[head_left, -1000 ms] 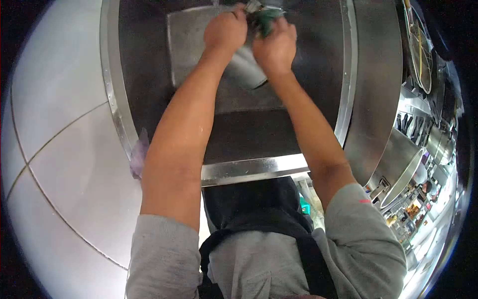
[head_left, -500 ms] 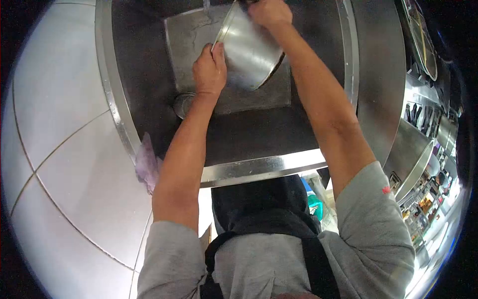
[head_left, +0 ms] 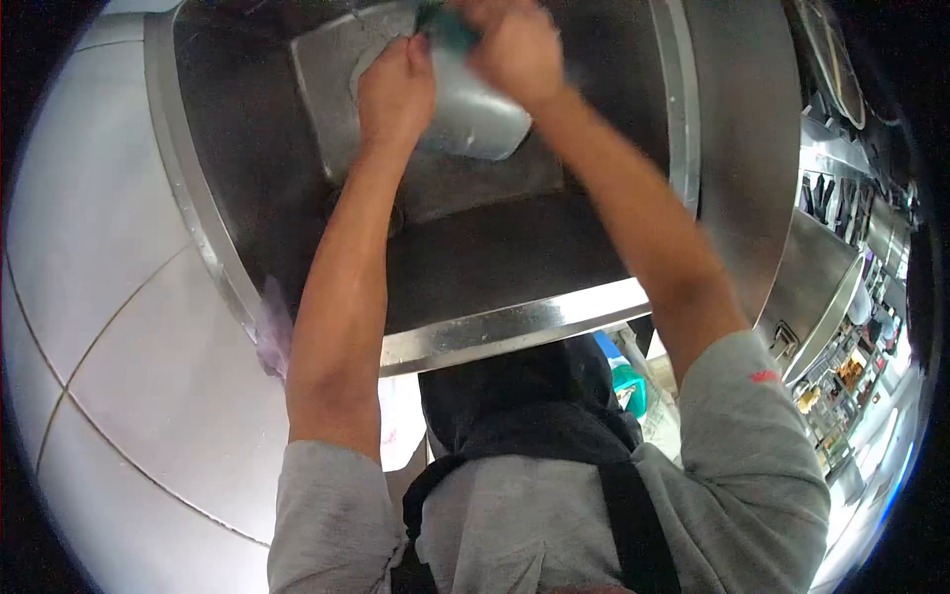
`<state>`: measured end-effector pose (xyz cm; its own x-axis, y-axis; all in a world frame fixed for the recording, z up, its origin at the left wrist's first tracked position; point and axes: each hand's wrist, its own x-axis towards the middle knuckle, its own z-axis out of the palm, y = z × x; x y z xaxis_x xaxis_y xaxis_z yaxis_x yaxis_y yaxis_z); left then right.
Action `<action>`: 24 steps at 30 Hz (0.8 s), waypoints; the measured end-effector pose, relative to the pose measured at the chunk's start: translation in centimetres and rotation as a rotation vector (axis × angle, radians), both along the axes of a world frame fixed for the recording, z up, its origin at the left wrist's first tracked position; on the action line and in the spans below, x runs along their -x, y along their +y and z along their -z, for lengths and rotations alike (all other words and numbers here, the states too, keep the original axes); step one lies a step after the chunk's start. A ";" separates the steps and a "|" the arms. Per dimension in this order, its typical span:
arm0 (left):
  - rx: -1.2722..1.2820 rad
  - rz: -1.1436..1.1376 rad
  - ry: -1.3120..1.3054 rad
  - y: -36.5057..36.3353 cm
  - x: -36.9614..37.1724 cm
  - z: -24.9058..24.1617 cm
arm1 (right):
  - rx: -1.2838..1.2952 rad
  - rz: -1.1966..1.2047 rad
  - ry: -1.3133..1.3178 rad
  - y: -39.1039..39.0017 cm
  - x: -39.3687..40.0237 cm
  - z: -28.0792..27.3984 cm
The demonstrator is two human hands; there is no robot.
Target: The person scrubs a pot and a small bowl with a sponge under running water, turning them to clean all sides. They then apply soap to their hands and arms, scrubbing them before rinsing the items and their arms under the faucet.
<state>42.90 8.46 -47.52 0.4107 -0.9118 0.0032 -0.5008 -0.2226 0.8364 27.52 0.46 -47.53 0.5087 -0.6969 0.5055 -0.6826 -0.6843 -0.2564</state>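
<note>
Over a deep metal sink [head_left: 485, 252], my left hand [head_left: 398, 89] grips the edge of a shiny metal pot [head_left: 475, 114], which is tilted on its side. My right hand [head_left: 515, 49] is closed at the pot's upper part and smeared by motion. A dark green scrubbing pad [head_left: 450, 28] shows beside its fingers, pressed against the pot. The far part of the pot is hidden behind my hands. A small round metal object at the sink's bottom is mostly covered by my left forearm.
The sink's front rim [head_left: 515, 322] runs just before my body. A purple cloth [head_left: 274, 332] hangs at the left rim, next to a white tiled surface [head_left: 148, 346]. On the right are a large metal vessel [head_left: 816, 287] and shelves with several utensils.
The pot has turned and moved slightly left, and my left hand has moved up with it. My right hand has shifted left; the green pad now shows. The water stream is no longer visible.
</note>
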 end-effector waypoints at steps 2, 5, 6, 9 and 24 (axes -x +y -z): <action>0.009 0.081 -0.235 -0.9 0.6 0.1 | -0.180 0.119 0.085 -0.7 -0.4 0.7; -0.045 0.153 -0.220 -4.9 -0.1 3.2 | -0.422 0.319 0.265 0.6 -0.5 -2.5; -0.017 0.224 -0.268 -5.5 -0.7 4.2 | -0.088 0.154 -0.006 4.3 0.2 -1.9; -0.134 0.171 -0.176 -8.0 -0.6 2.9 | -0.133 0.237 0.117 4.3 3.3 -1.2; 0.102 1.017 -0.268 13.1 3.9 -0.8 | -1.114 -0.172 0.861 6.0 0.5 -2.0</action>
